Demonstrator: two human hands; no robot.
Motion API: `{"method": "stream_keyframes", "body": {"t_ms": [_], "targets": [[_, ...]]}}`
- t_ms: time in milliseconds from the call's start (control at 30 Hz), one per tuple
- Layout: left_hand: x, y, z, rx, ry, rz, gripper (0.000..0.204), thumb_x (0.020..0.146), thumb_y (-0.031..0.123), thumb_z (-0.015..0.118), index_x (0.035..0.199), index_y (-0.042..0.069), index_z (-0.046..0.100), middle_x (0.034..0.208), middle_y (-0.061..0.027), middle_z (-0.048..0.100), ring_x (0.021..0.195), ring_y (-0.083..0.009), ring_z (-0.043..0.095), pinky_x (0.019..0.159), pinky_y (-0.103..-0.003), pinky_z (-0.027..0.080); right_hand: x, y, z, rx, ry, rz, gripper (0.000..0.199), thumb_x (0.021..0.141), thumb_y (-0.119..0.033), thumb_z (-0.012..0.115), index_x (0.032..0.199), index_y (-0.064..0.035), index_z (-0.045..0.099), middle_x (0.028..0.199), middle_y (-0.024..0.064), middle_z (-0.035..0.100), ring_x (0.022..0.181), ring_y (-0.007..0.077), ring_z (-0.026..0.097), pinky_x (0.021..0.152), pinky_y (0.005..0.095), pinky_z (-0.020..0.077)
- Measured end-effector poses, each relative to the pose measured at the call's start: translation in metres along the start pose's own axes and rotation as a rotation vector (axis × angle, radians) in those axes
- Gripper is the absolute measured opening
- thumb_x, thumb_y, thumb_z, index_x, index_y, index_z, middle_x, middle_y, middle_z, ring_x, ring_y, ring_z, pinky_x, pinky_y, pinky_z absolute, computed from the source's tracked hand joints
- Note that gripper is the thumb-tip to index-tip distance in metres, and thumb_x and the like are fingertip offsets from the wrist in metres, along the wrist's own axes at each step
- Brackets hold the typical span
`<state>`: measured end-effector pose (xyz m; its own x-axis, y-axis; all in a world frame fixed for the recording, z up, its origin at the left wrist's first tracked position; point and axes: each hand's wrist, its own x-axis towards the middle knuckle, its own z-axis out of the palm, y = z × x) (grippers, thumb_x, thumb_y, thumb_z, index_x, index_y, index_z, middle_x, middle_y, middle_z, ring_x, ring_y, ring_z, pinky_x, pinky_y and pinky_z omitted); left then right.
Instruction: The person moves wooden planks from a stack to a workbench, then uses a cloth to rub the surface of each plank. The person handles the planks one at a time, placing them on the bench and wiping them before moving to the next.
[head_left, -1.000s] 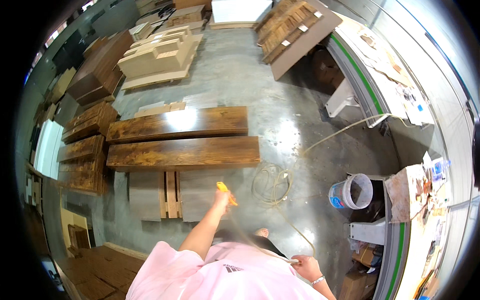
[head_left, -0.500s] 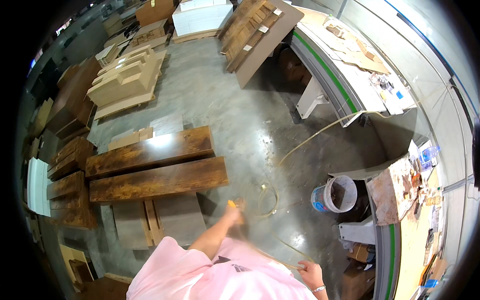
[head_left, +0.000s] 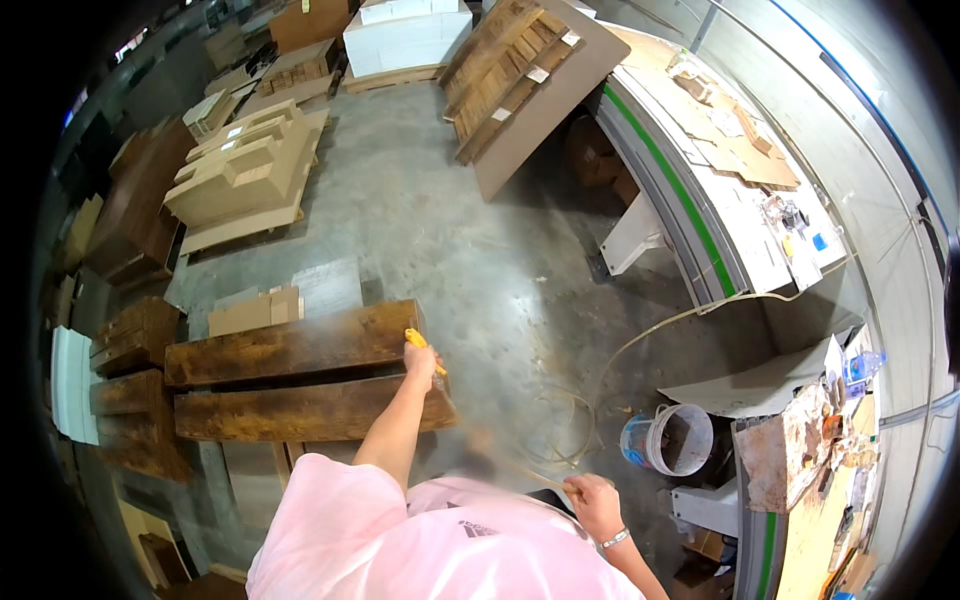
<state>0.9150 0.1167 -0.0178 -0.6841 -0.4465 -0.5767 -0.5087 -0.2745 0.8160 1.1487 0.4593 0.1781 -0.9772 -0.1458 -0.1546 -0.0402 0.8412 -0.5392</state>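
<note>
My left hand is closed around a yellow air blow gun, held over the right end of the far dark-stained wooden beam. Alongside it, nearer to me, lies a second dark-stained beam. My right hand, with a band on its wrist, grips a thin yellowish hose in front of my body. Toward the left the hose is smeared by motion, so its run up to the gun is unclear. More of the hose lies looped on the floor.
A white bucket stands at the right, beside a cluttered workbench. Farther off is another bench with a green stripe. Leaning panels rest against it. Stacked wooden parts and more stained pieces are at the left.
My left hand has moved up and forward with the blow gun, from above the floor to over the beams' right end. My right hand has shifted left and up with the hose.
</note>
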Motion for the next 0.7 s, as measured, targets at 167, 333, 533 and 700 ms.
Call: {"method": "stream_keyframes", "body": {"t_ms": [167, 333, 533, 700], "targets": [[0.021, 0.018, -0.015, -0.065, 0.144, 0.008, 0.015, 0.089, -0.001, 0.046, 0.104, 0.001, 0.041, 0.081, -0.0091, 0.053, 0.059, -0.0195, 0.056, 0.054, -0.033, 0.049, 0.047, -0.009, -0.012, -0.01, 0.008, -0.073, 0.012, 0.077, -0.009, 0.065, 0.088, -0.0069, 0.069, 0.076, 0.0103, 0.063, 0.074, 0.0308, 0.06, 0.065, 0.0408, 0.0481], [0.016, 0.031, 0.0, -0.12, 0.119, 0.002, 0.015, 0.091, 0.004, 0.049, 0.105, 0.001, 0.042, 0.081, -0.0098, 0.054, 0.061, -0.0212, 0.057, 0.058, -0.035, 0.05, 0.079, -0.001, -0.031, 0.115, 0.021, -0.12, 0.008, 0.078, -0.011, 0.063, 0.083, -0.0068, 0.067, 0.077, 0.013, 0.062, 0.077, 0.0338, 0.058, 0.071, 0.0439, 0.0473], [-0.001, 0.062, 0.053, -0.337, 0.064, -0.14, 0.015, 0.09, 0.008, 0.055, 0.099, 0.0, 0.046, 0.079, -0.01, 0.055, 0.062, -0.022, 0.058, 0.057, -0.035, 0.05, 0.094, 0.026, -0.041, 0.174, 0.01, -0.125, 0.012, 0.078, -0.007, 0.064, 0.089, -0.0041, 0.068, 0.079, 0.0133, 0.063, 0.077, 0.0333, 0.06, 0.069, 0.0415, 0.0475], [-0.06, 0.078, 0.164, -0.36, -0.071, -0.053, 0.014, 0.082, 0.005, 0.056, 0.093, 0.004, 0.047, 0.078, -0.0066, 0.052, 0.063, -0.0183, 0.055, 0.057, -0.032, 0.048, 0.11, 0.065, -0.059, 0.291, -0.195, 0.118, 0.023, 0.08, -0.01, 0.065, 0.101, -0.0018, 0.067, 0.087, 0.0139, 0.066, 0.079, 0.0302, 0.062, 0.069, 0.0362, 0.0492]]}}
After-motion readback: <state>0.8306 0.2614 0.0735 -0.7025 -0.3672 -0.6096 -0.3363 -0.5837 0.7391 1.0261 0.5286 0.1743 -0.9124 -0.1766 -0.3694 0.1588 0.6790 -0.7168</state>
